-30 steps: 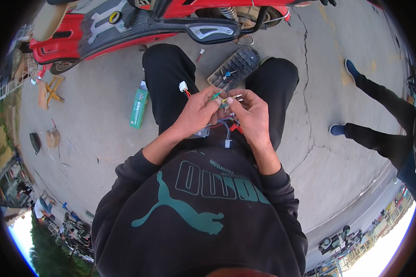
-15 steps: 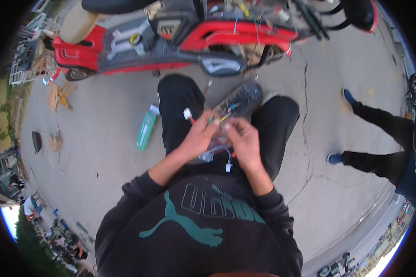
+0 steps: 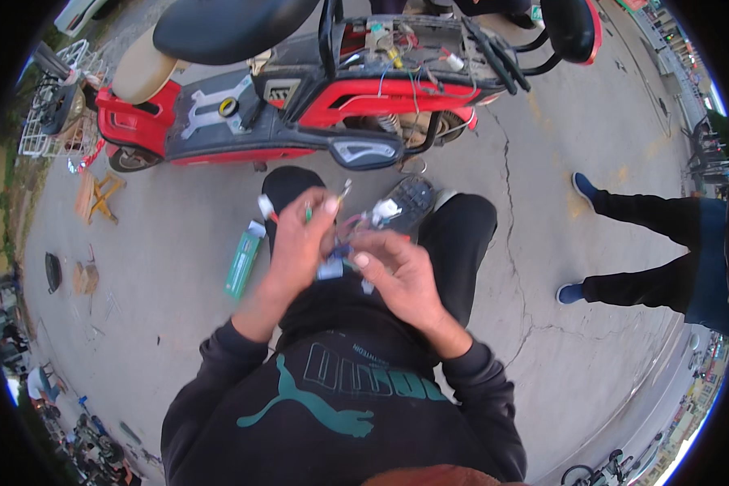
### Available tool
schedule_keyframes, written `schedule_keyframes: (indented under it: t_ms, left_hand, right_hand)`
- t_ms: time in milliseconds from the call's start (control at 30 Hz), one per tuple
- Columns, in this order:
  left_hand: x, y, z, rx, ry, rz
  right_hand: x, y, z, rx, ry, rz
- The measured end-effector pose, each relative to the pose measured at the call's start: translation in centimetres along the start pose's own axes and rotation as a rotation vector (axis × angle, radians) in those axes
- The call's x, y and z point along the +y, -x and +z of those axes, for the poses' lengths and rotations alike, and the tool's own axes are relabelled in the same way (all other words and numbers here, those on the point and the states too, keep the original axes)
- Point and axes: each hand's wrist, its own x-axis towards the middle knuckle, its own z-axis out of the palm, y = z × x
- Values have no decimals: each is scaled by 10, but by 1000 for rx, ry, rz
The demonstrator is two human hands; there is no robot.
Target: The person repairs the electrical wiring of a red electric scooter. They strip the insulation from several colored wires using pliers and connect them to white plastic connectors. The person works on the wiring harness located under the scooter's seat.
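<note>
Above my lap I hold a bundle of thin coloured wires with plastic plugs. My left hand is closed, thumb against fingers, on a wire whose bare-looking tip sticks up past the thumb. A white plug on red wire pokes out beside that hand. My right hand is curled, thumb toward fingertips, around wires of the same bundle. A larger white connector lies beyond its fingers, and a pale block connector hangs between the hands. Where each wire runs inside my fingers is hidden.
A red electric scooter stands ahead, its seat compartment uncovered with loose wires showing. A roll of tape sits on its footboard. Left of my knee lies a green box; farther left is a small wooden stool. Another person's legs are at right.
My hands have moved apart; the left has risen with its wire, while the right is slightly lower and left. The white connector has come into sight. My view has shifted, showing more of the scooter.
</note>
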Motion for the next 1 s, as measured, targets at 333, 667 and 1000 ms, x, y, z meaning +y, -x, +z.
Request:
schedule_keyframes:
  t_ms: [333,667,1000]
  left_hand:
    - [63,-100,-41,-236,-353,255]
    - [85,-177,-41,-430,-345,214]
    - [70,-185,-15,-344,-106,117]
  right_hand:
    - [-49,-85,-56,346,345,-284]
    - [-66,-233,-99,188,588,-437]
    - [-25,-251,-86,203,405,-553]
